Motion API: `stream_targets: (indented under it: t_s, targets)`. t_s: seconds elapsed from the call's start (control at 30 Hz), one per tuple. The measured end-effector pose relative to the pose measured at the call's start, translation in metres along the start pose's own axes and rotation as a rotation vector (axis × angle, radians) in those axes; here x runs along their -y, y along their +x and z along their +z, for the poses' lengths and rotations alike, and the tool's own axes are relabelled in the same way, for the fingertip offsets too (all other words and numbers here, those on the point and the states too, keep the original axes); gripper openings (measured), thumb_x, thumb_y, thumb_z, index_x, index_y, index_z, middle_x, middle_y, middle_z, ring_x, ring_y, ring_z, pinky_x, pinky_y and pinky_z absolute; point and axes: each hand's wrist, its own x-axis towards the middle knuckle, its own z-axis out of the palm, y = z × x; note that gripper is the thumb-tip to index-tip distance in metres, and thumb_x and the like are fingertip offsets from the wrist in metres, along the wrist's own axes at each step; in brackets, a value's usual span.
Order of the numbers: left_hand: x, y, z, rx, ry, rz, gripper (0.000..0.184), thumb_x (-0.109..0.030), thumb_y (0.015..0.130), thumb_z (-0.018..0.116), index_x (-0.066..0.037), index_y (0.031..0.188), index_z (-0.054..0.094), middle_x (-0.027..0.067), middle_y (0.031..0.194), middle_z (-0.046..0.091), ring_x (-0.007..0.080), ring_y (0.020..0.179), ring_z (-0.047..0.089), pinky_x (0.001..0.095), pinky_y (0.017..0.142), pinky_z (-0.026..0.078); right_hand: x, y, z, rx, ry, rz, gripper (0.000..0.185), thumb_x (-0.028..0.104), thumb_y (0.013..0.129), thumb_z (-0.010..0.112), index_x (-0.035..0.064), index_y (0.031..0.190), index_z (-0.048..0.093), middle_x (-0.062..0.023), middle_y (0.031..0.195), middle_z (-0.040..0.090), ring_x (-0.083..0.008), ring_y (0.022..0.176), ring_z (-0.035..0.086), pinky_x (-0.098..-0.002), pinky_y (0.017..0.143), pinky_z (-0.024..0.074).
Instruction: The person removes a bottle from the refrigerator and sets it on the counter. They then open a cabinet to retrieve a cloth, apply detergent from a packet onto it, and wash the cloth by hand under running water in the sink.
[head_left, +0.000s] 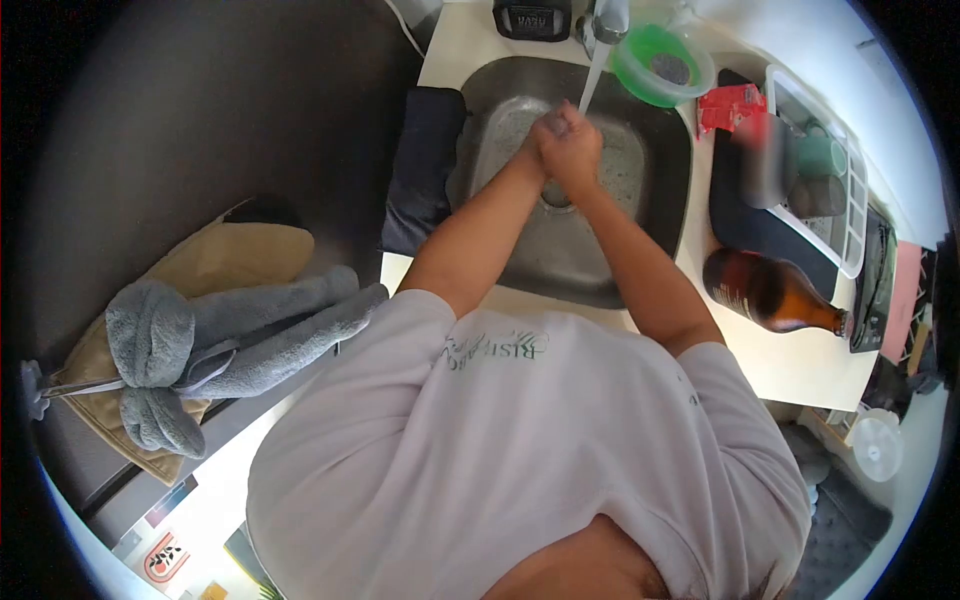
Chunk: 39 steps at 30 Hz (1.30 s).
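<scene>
My left hand [548, 130] and my right hand [577, 156] are clasped together over the steel sink [640, 255]. The fingers of my right hand wrap around my left hand. My left fingers are closed and partly hidden, so I cannot tell whether something lies between the palms. A stream of water [594, 82] runs from the tap [610, 22] down onto the hands. Below them, the drain [556, 194] shows in the bottom of the sink.
Right of the sink are a green bowl [640, 85], a red packet [728, 107], a white dish rack [855, 215] with cups and a brown glass bottle [765, 290]. A dark cloth [425, 165] drapes the left edge. Grey towels [270, 335] hang at far left.
</scene>
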Motion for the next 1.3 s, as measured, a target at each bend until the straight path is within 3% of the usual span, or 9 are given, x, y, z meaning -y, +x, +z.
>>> stream_targets:
  t_s: [0.1,0.27,0.4,0.6,0.7,0.9,1.1,1.2,1.3]
  targets:
    - [-0.003,-0.019,0.05,-0.298,-0.076,-0.104,0.025,-0.029,0.087,0.049,-0.006,0.086,0.057,0.0094,0.079,0.059,0.0246,0.07,0.06,0.0348,0.062,0.049,-0.02,0.018,-0.007,-0.034,0.18,0.28,0.023,0.016,0.075,0.062,0.0021,0.092,0.064,-0.0159,0.084,0.066,-0.0232,0.077,0.064,-0.0318,0.07,0.048]
    - [-0.032,-0.048,0.073,-0.246,-0.05,-0.177,0.023,-0.029,0.087,0.053,-0.006,0.085,0.056,0.0078,0.075,0.057,0.0233,0.071,0.059,0.0376,0.066,0.05,-0.134,0.047,0.012,-0.023,-0.165,0.18,0.037,0.029,0.075,0.063,0.0028,0.101,0.064,-0.0187,0.09,0.065,-0.0273,0.083,0.064,-0.036,0.076,0.0477]
    - [-0.052,-0.043,0.017,-0.266,0.082,-0.191,0.026,-0.026,0.088,0.052,-0.001,0.094,0.056,0.011,0.093,0.061,0.0257,0.084,0.061,0.0415,0.081,0.05,-0.104,0.049,-0.022,0.383,0.086,0.238,0.05,0.039,0.078,0.063,-0.0059,0.1,0.062,-0.0198,0.086,0.065,-0.0268,0.079,0.065,-0.0365,0.075,0.0489]
    - [-0.038,-0.015,-0.006,-0.083,0.202,-0.215,0.015,-0.018,0.086,0.058,-0.008,0.098,0.056,0.0055,0.096,0.06,0.0186,0.084,0.06,0.037,0.074,0.05,-0.012,0.058,-0.035,0.597,0.658,0.403,0.022,0.007,0.084,0.055,-0.0068,0.101,0.061,-0.0131,0.087,0.065,-0.0185,0.075,0.064,-0.0267,0.068,0.0532]
    - [-0.038,-0.033,0.052,-0.272,0.576,-0.161,0.018,-0.02,0.086,0.059,-0.011,0.101,0.057,0.0039,0.096,0.061,0.0167,0.086,0.06,0.0366,0.071,0.049,-0.016,0.068,-0.037,0.621,0.563,0.276,0.03,0.024,0.084,0.06,-0.0005,0.101,0.064,-0.0081,0.087,0.067,-0.0156,0.071,0.063,-0.0269,0.065,0.0502]
    - [-0.072,-0.015,0.069,-0.052,0.605,-0.538,0.036,-0.02,0.079,0.065,-0.009,0.112,0.055,0.0039,0.102,0.06,0.0191,0.095,0.057,0.0408,0.072,0.05,-0.026,0.082,-0.069,0.418,0.229,0.12,0.034,0.023,0.083,0.061,-0.0014,0.106,0.062,-0.0071,0.09,0.065,-0.0132,0.08,0.06,-0.0253,0.075,0.0465]
    - [-0.092,-0.04,0.103,0.02,0.946,-0.235,0.032,-0.021,0.078,0.063,-0.005,0.105,0.058,0.0055,0.093,0.06,0.0215,0.089,0.059,0.034,0.067,0.051,-0.052,0.081,-0.091,0.495,0.17,-0.021,0.041,0.04,0.079,0.066,0.0006,0.091,0.066,-0.0079,0.081,0.064,-0.0142,0.071,0.057,-0.0277,0.069,0.0453]
    - [-0.094,-0.037,0.077,-0.098,1.514,-0.309,0.03,-0.025,0.081,0.06,-0.005,0.103,0.057,0.0056,0.089,0.059,0.0213,0.088,0.058,0.0305,0.065,0.049,-0.026,0.078,-0.117,0.336,0.317,0.112,0.035,0.036,0.077,0.069,0.0025,0.087,0.066,-0.0042,0.076,0.062,-0.0112,0.069,0.054,-0.0264,0.066,0.0443]
    - [-0.09,-0.035,0.056,-0.287,1.291,-0.28,0.024,-0.025,0.084,0.056,-0.006,0.099,0.056,0.005,0.084,0.057,0.0224,0.087,0.057,0.0313,0.065,0.048,-0.01,0.064,-0.123,0.499,0.296,0.087,0.032,0.034,0.079,0.068,0.0038,0.089,0.067,-0.0024,0.073,0.061,-0.0099,0.067,0.053,-0.0247,0.064,0.0437]
